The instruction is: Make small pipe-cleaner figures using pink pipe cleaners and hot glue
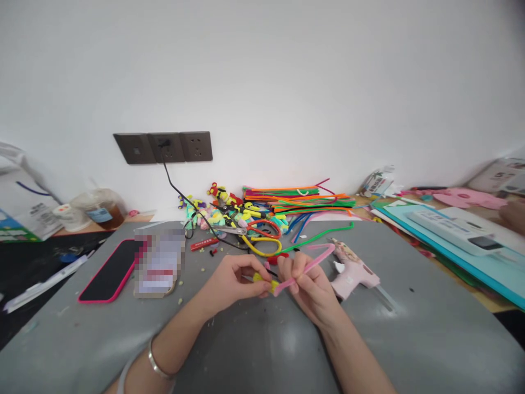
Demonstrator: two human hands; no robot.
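Over the middle of the grey mat, my left hand (pixel 241 279) pinches a small yellow fuzzy piece (pixel 262 282), which looks like bent pipe cleaner. Close beside it, my right hand (pixel 307 287) is closed on a pink pipe cleaner (pixel 314 264). The pink stem bends sharply at its upper right, and its lower end touches or lies against the yellow piece; whether they are joined I cannot tell. My fingers hide part of both. Just right of my right hand lies a pink glue gun (pixel 353 271) with a clear glue stick out of its back. Scissors (pixel 262 238) with red and yellow handles lie behind my hands.
Bundled pipe cleaners (pixel 303 200) and small fuzzy figures (pixel 221 194) crowd the back. Two phones, one pink-edged (pixel 112 271), lie left. A black cord (pixel 176 189) runs from the wall socket (pixel 164 148). A drink cup (pixel 102 210) stands back left; teal folders (pixel 451 251) lie right.
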